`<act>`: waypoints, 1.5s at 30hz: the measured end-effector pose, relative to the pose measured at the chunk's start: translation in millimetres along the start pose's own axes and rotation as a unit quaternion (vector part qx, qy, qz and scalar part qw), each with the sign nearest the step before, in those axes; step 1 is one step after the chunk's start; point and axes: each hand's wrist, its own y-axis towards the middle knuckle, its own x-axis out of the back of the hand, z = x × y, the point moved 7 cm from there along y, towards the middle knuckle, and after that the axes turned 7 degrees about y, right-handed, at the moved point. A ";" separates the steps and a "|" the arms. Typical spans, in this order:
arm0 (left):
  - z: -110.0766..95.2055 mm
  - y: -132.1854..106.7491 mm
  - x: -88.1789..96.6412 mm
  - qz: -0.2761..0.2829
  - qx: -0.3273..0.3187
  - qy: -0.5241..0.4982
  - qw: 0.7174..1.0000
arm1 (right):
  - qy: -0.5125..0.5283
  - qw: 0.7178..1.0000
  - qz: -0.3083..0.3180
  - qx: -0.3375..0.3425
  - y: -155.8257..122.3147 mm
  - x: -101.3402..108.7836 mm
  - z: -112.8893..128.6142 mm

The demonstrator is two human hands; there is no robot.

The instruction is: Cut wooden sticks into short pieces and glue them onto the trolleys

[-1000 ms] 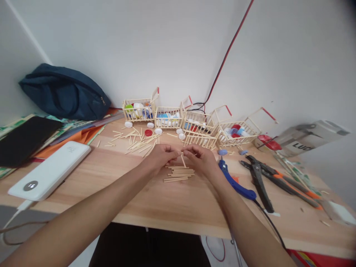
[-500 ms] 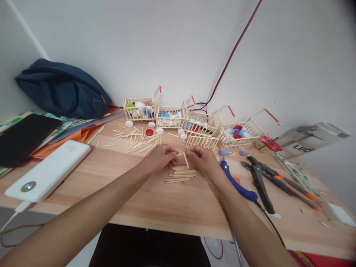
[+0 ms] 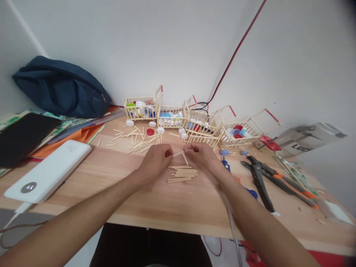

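Note:
My left hand [image 3: 156,161] is closed, its thumb and fingers pinching one end of a thin wooden stick [image 3: 177,153]. A second short stick [image 3: 185,158] meets it at an angle. Beside that corner my right hand [image 3: 202,156] is curled with its fingertips pinched at the sticks; its exact hold is partly hidden. Just in front of the hands lies a small pile of cut wooden sticks [image 3: 182,172]. A blue glue gun [image 3: 226,165] is partly covered by my right forearm.
Several stick-built carts full of bottle caps, such as the left one [image 3: 140,108], line the wall. Loose sticks [image 3: 139,142] lie scattered before them. A white power bank [image 3: 50,168] and navy bag [image 3: 61,89] are left; orange-handled pliers [image 3: 283,181] and a ruler-like cutter [image 3: 260,185] right.
My left hand has shifted slightly left and turned, showing more of its back. My right hand has risen a little, and the right forearm now covers more of the glue gun.

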 end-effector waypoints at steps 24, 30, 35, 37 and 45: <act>-7.6 -9.0 -18.3 0.018 -0.061 0.228 0.972 | -0.224 0.974 -0.039 -0.008 -28.8 -11.1 12.4; -11.7 -11.4 -16.1 0.020 -0.069 0.241 0.968 | -0.297 0.954 -0.037 0.003 -27.3 -12.3 16.0; -14.2 -12.3 -18.7 0.048 -0.083 0.244 0.965 | -0.334 0.942 -0.018 0.010 -26.8 -14.4 20.2; -14.4 -12.0 -19.7 0.056 -0.083 0.251 0.963 | -0.343 0.939 -0.012 0.006 -27.0 -14.7 21.2; -16.4 -12.6 -21.4 0.064 -0.089 0.267 0.957 | -0.333 0.943 0.006 0.014 -26.2 -16.8 22.6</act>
